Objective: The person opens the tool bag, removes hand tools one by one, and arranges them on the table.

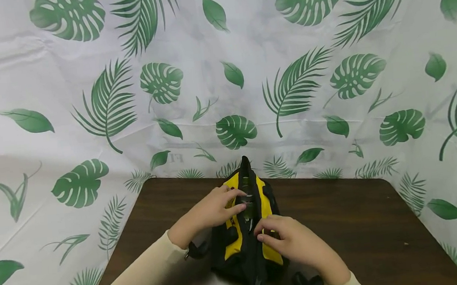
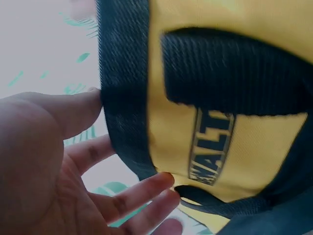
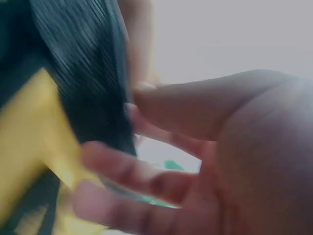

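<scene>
A black and yellow tool bag [image 1: 264,198] stands on the table with its long top opening running away from me. Black webbing edges the opening, and part of the brand lettering [image 2: 211,147] shows on the yellow side in the left wrist view. My left hand [image 1: 217,206] holds the left rim about midway, its thumb at the webbing and other fingers against the yellow side. Nearer to me, my right hand [image 1: 292,241] grips the right rim, thumb and forefinger at the black edge [image 3: 88,73]. The bag's inside is dark and mostly hidden.
The dark brown wooden table [image 1: 342,205] spreads to both sides of the bag. Behind and around it hangs a white sheet [image 1: 186,50] printed with green leaves. A black strap [image 1: 256,277] extends from the bag towards the near edge.
</scene>
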Action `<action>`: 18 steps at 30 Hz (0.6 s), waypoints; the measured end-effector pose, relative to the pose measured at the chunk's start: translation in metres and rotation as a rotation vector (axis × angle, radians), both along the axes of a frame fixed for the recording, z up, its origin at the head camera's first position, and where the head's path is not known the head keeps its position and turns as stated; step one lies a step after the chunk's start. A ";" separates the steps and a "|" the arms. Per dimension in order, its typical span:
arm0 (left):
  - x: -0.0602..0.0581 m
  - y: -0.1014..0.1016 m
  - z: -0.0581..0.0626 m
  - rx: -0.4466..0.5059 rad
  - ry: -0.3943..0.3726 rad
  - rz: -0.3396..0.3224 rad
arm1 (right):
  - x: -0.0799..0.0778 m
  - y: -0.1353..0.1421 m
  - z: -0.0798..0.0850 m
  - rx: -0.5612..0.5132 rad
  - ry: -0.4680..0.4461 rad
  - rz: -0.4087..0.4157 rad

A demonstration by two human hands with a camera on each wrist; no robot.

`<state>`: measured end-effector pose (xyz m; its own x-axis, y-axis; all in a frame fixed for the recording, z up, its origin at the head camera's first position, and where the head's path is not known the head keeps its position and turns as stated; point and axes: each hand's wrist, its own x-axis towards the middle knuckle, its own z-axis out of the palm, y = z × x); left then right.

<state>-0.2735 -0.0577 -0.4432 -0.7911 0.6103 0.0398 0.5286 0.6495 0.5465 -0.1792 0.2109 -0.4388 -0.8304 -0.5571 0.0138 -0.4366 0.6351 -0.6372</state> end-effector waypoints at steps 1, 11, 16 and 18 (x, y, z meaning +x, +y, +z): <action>0.003 -0.002 0.000 0.002 0.009 0.010 | -0.004 0.005 0.002 0.012 -0.001 -0.007; 0.019 -0.030 0.003 0.111 -0.051 0.192 | -0.033 0.039 0.016 0.014 0.012 -0.142; 0.018 -0.034 0.000 0.141 -0.064 0.220 | -0.039 0.036 0.011 0.003 0.079 -0.191; 0.018 -0.034 -0.001 0.144 -0.088 0.221 | -0.041 0.034 0.009 -0.002 0.086 -0.198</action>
